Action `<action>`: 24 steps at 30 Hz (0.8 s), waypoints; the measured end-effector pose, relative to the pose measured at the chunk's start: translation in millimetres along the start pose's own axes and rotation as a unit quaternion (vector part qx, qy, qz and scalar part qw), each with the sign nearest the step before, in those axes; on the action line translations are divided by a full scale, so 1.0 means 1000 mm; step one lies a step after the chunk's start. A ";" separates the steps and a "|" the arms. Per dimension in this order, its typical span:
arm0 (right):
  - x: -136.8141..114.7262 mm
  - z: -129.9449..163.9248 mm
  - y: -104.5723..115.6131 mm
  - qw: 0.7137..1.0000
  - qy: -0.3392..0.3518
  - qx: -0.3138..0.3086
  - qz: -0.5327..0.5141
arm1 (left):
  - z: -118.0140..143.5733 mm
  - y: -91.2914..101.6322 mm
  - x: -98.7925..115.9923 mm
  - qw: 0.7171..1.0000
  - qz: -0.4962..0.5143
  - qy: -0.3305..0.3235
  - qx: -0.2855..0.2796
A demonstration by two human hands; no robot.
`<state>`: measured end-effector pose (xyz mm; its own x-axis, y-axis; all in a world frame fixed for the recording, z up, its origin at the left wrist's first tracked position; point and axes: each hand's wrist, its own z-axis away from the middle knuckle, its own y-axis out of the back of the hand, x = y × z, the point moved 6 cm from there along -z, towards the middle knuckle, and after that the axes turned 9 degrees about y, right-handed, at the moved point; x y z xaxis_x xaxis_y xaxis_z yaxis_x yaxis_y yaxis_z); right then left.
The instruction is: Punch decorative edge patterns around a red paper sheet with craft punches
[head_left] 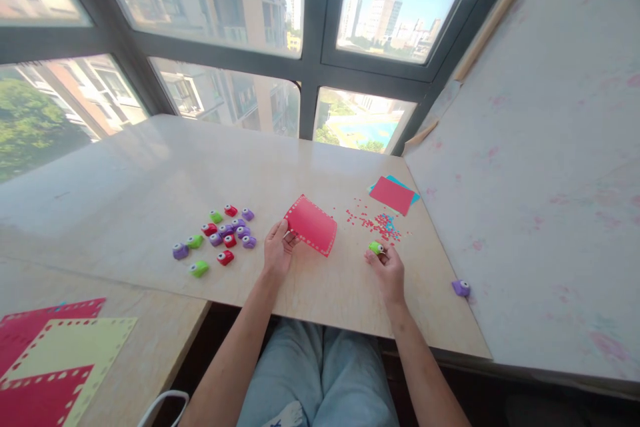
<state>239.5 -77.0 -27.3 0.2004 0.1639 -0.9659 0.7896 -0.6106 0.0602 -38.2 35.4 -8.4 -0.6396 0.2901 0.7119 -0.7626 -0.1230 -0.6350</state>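
My left hand (280, 248) grips the left edge of a red card (313, 223), which bends slightly and has small punched holes along its edges. Closed around a small green craft punch (376, 248), my right hand (390, 270) is to the right of the card, apart from it. Just beyond that hand lies a scatter of tiny red and blue paper cut-outs (383, 223). Several red, green and purple craft punches (230, 240) sit grouped to the left of my left hand.
Red and blue cards (393, 195) are stacked at the back right. One purple punch (461, 288) lies by the papered wall (540, 213). Larger red and yellow sheets with punched edges (75, 347) rest on the surface at lower left. Windows (310, 67) border the table's far side.
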 end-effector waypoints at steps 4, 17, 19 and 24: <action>0.000 0.001 -0.001 1.000 0.001 -0.004 -0.003 | 0.004 -0.001 0.001 0.999 -0.024 -0.016 -0.018; -0.010 0.022 -0.016 0.999 -0.015 -0.019 -0.026 | 0.000 0.004 -0.008 0.993 0.089 0.071 -0.039; -0.013 0.035 -0.026 0.999 -0.022 -0.025 -0.040 | 0.001 0.003 -0.008 0.991 0.093 0.082 -0.046; -0.036 0.070 -0.067 0.993 -0.034 -0.083 -0.071 | 0.002 -0.002 -0.009 0.996 0.022 0.064 -0.057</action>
<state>138.9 -95.9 -13.9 0.0452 0.1822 -0.9822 0.8933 -0.4475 -0.0419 -31.7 31.1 -12.7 -0.6487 0.4057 0.6439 -0.7139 -0.0313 -0.6995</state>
